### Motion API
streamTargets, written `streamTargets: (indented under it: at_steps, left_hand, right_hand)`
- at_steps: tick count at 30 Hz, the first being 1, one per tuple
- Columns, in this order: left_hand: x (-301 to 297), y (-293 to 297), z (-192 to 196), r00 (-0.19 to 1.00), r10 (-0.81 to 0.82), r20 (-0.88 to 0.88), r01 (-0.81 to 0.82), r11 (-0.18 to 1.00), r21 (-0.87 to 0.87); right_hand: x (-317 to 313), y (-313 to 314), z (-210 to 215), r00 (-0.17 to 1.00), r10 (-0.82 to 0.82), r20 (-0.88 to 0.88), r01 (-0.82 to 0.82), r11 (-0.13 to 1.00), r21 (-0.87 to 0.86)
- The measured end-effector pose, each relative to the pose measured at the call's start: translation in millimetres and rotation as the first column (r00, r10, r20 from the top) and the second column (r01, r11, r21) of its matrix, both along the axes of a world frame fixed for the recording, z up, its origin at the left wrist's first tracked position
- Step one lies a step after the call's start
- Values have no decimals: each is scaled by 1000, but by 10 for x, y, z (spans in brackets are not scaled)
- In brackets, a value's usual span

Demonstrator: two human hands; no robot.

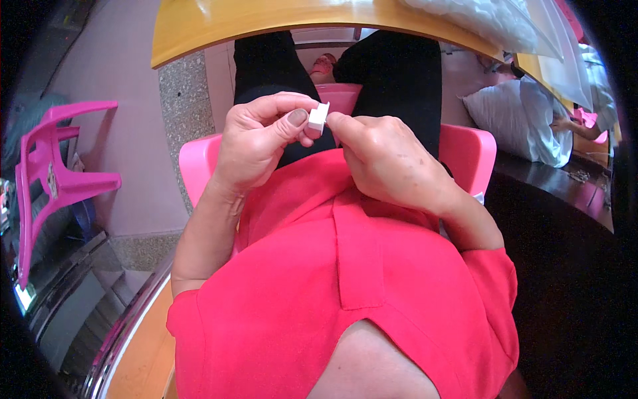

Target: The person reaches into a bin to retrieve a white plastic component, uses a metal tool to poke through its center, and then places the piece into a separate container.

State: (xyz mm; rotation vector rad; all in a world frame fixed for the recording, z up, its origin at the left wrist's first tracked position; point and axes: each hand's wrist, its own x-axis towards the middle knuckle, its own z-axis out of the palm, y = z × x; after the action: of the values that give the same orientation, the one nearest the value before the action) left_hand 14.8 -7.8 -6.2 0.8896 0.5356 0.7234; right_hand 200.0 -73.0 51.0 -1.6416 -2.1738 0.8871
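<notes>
A small white plastic piece (pixel 317 122), blocky with a thin raised edge, is held above my lap. My left hand (pixel 262 136) pinches it between thumb and fingers from the left. From the other side my right hand (pixel 392 156) meets it, index finger and thumb closed at its right edge. Whether the right fingertips grip the piece itself or something tiny beside it is too small to make out. The remaining right fingers are curled under and partly hidden.
A yellow tabletop (pixel 266 18) curves across the far side, with clear plastic bags (pixel 492 23) at its right. I sit on a pink chair (pixel 468 156). Another pink chair (pixel 50 166) lies at the left. A white sack (pixel 522 120) and another person's arm (pixel 578 126) are at right.
</notes>
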Motion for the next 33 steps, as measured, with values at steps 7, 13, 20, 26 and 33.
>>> streamTargets:
  at_steps: [7,13,20,26,33]
  left_hand:
    - [59,-69,-15,995,103,-10,-101,987,126]
    - [103,-112,-35,984,153,-95,-108,922,371]
    - [51,-41,-35,973,180,-147,-164,980,110]
    - [52,-40,-47,967,223,-121,-197,960,198]
    - [42,-11,-11,983,169,-75,-154,973,169]
  right_hand:
    - [-73,-4,-50,998,-40,55,34,994,108]
    - [-58,-12,-85,997,-18,71,9,992,128]
    - [-27,0,-56,997,-60,47,53,988,143]
    - [49,-21,3,996,-56,68,48,992,114]
    - [75,-28,9,999,-28,-14,30,995,91]
